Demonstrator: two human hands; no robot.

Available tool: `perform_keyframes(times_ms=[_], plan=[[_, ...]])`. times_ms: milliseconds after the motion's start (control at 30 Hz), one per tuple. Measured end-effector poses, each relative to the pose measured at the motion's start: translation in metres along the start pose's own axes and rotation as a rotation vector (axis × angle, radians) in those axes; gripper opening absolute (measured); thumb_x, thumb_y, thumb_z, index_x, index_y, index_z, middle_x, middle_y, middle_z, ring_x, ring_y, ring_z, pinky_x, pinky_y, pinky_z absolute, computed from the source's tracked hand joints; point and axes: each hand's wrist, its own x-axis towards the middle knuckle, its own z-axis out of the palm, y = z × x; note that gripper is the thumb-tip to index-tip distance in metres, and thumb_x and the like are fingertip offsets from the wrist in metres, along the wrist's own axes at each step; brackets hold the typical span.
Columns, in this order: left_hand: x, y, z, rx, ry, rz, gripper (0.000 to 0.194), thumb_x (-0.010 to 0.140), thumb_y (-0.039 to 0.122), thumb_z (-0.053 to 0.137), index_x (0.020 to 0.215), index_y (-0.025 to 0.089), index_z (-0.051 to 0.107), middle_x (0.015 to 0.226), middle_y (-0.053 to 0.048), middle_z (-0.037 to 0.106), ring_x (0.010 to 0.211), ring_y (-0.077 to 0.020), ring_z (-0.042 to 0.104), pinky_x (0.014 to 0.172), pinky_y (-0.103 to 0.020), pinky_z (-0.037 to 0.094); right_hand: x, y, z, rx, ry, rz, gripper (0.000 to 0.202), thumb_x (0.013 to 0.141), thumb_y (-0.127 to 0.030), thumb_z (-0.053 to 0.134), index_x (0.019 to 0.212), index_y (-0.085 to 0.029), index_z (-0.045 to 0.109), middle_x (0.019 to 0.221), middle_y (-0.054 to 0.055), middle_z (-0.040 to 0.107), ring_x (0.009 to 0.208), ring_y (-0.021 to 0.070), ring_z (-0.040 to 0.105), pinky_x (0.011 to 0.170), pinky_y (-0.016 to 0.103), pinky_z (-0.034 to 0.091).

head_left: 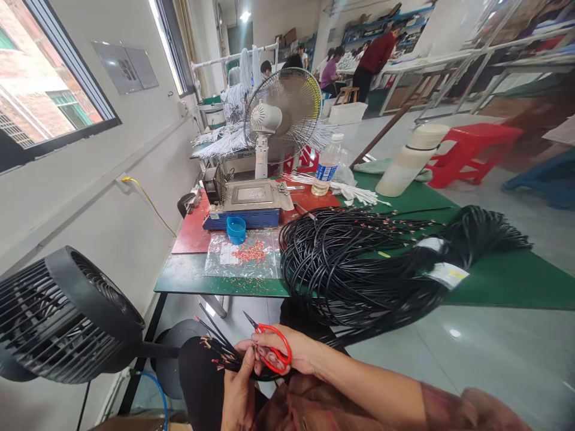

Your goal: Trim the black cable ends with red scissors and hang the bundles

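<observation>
Over my lap, my left hand (pixel 240 383) is closed around a bunch of black cables (pixel 224 350), whose stripped ends show reddish and pale wire tips pointing up and left. A pair of scissors (pixel 282 344) with red handles hangs on the fingers of my right hand (pixel 291 350), its blades pointing up and left. The right fingertips meet the left ones at the cables; what lies exactly between them is hidden. A large bundle of black cables (pixel 350 257) lies on the green table (pixel 503 275) ahead, banded with white wraps.
Red wire scraps (pixel 251 251) lie on a plastic sheet beside a blue cup (pixel 236 230). Behind stand a blue-based device (pixel 242 218), a bottle (pixel 326 167), a whitish tumbler (pixel 411 161) and a fan (pixel 283 114). A black fan (pixel 81 317) is close on the left.
</observation>
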Motion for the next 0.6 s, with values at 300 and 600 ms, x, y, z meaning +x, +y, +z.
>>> perform_keyframes(times_ms=[300, 600], plan=[[0.0014, -0.0039, -0.0045, 0.004, -0.005, 0.009, 0.014, 0.072, 0.029, 0.061, 0.066, 0.017, 0.061, 0.06, 0.002, 0.055, 0.062, -0.0085, 0.05, 0.066, -0.024, 0.043, -0.0017, -0.0027, 0.0025, -0.084, 0.044, -0.009, 0.037, 0.067, -0.047, 0.062, 0.059, -0.011, 0.056, 0.051, 0.003, 0.059, 0.035, 0.0048, 0.04, 0.032, 0.016, 0.022], [-0.0028, -0.0002, 0.0, -0.046, 0.009, 0.008, 0.012, 0.073, 0.028, 0.059, 0.071, 0.017, 0.063, 0.059, 0.002, 0.055, 0.062, -0.0087, 0.05, 0.067, -0.024, 0.043, -0.0029, -0.0046, 0.0085, -0.058, 0.089, 0.01, 0.031, 0.067, -0.041, 0.056, 0.052, -0.013, 0.055, 0.038, -0.002, 0.047, 0.03, 0.0052, 0.034, 0.029, 0.017, 0.019]])
